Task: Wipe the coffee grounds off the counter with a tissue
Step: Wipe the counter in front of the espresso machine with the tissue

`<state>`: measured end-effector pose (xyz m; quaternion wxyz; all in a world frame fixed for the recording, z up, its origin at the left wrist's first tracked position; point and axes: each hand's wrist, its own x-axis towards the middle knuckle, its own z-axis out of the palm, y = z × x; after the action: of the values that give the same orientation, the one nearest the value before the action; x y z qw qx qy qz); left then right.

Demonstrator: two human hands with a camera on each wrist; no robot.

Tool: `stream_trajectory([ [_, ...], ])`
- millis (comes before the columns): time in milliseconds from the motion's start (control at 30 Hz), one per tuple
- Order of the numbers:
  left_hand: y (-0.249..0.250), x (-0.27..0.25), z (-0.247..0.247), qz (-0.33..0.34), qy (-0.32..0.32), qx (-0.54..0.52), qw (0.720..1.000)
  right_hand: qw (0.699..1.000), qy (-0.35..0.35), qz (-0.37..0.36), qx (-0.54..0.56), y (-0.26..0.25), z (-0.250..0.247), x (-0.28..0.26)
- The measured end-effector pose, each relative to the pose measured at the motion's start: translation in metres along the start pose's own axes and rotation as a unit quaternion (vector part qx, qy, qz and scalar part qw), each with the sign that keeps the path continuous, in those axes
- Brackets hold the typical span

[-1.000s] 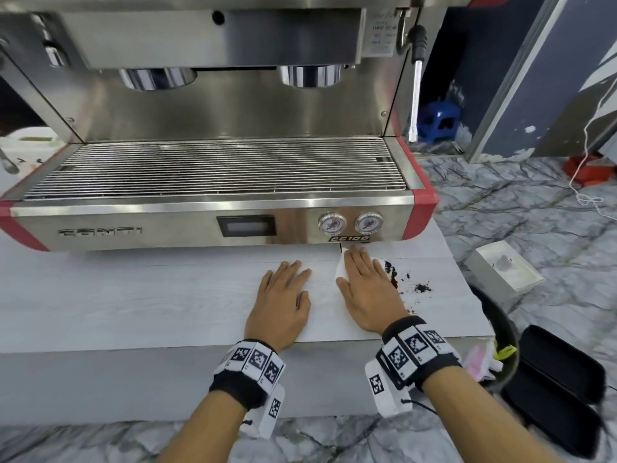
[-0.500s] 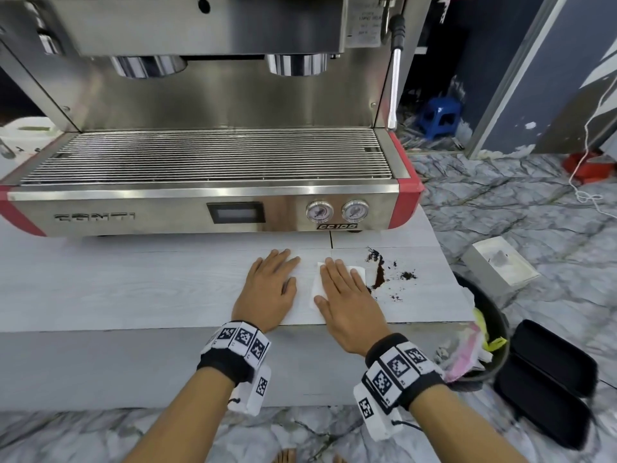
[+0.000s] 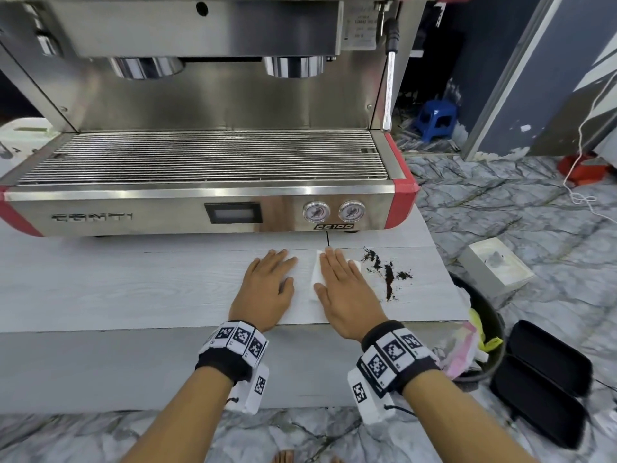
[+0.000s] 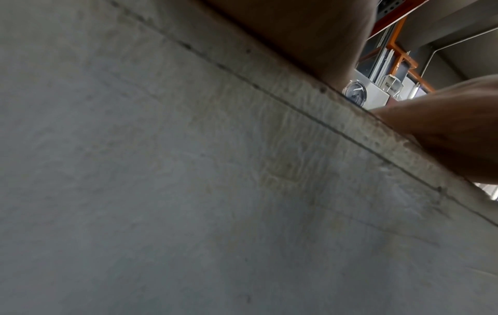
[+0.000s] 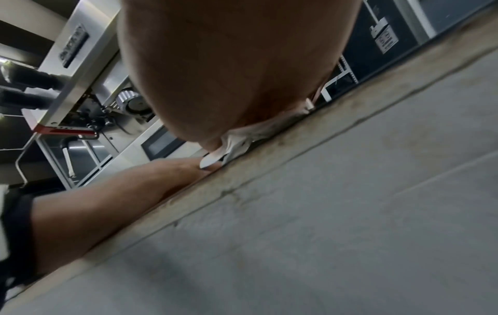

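Observation:
Dark coffee grounds (image 3: 387, 275) lie scattered on the pale wood-grain counter (image 3: 133, 285) near its right end. My right hand (image 3: 344, 289) lies flat with straight fingers on a white tissue (image 3: 315, 279), pressing it to the counter just left of the grounds. In the right wrist view the tissue (image 5: 242, 138) shows crumpled under the palm at the counter's front edge. My left hand (image 3: 267, 285) rests flat on the bare counter beside it, holding nothing.
An espresso machine (image 3: 200, 162) fills the back of the counter, its steam wand (image 3: 389, 78) at the right. Off the counter's right end stand a black bin (image 3: 484, 322) with rubbish, a white box (image 3: 497, 269) and black cases (image 3: 541, 379) on the marble floor.
My right hand slid the tissue leftward and toward the front edge, away from the grounds, leaving a dark streak. The left hand stayed flat beside it.

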<state>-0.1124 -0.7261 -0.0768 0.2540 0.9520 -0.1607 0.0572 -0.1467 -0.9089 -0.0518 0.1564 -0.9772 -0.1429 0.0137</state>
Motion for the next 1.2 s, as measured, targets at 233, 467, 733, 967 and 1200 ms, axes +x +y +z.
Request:
stream_trajectory([
  [233,-0.002,0.0,0.001,0.005,-0.002,0.008,1.0,0.999,-0.012,-0.006,-0.03,-0.012,0.019,0.006],
  [467,0.0,0.0,-0.001,0.001,-0.006,-0.002,1.0,0.998,-0.014,0.032,-0.043,0.02,0.008,0.008],
  [733,0.001,-0.002,0.001,-0.001,-0.002,-0.01,1.0,0.997,0.01,0.075,0.011,0.028,-0.005,0.005],
  [967,0.001,-0.002,0.0,-0.001,-0.001,-0.005,1.0,0.999,-0.004,0.043,0.003,0.004,0.004,0.031],
  [1200,0.002,-0.002,-0.001,0.0,0.001,-0.01,1.0,0.996,-0.02,0.077,-0.045,0.021,0.0,0.049],
])
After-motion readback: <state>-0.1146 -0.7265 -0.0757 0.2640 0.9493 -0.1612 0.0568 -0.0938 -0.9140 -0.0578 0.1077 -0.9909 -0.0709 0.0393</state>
